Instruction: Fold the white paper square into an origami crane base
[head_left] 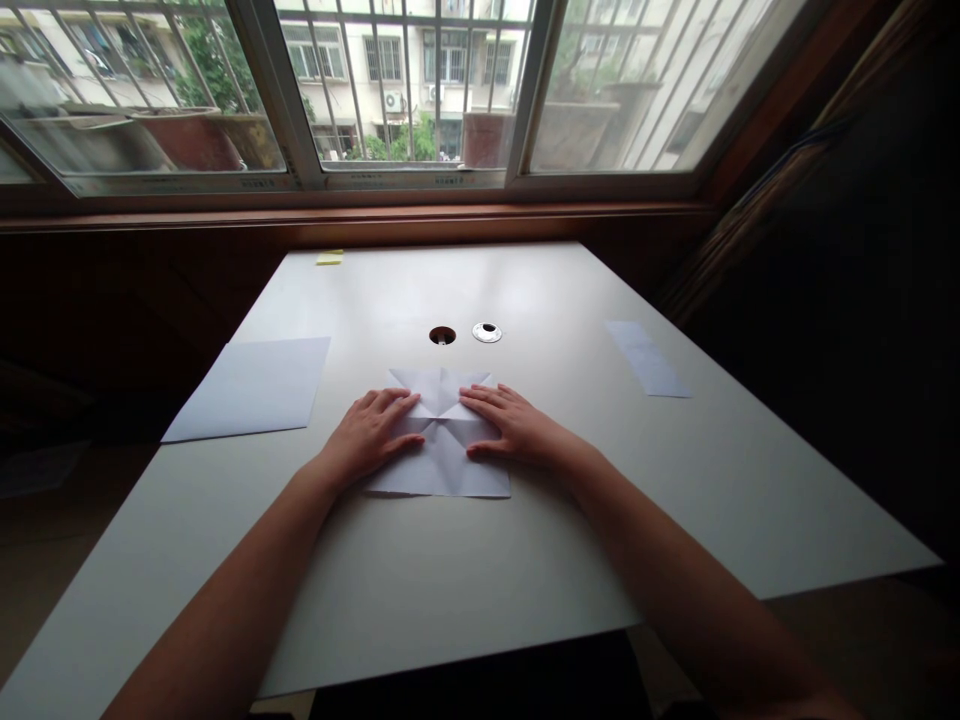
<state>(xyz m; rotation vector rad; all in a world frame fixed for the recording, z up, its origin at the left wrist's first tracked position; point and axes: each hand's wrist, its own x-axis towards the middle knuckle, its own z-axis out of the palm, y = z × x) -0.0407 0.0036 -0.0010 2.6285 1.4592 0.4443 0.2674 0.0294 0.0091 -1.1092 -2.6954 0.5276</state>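
Creased paper [442, 480] is overlapped on opposite sides by left hand [367, 430] and right hand [519, 425], fingers [480, 405] laid apart. Its middle crease [441, 418] is aimed left-right between them.

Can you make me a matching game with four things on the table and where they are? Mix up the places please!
1. creased paper
2. yellow slip
3. narrow paper strip
4. round cover

A. near the right edge of the table
B. next to the round hole
C. under the left hand and right hand
D. by the far left corner

Pairs: 1-C, 2-D, 3-A, 4-B
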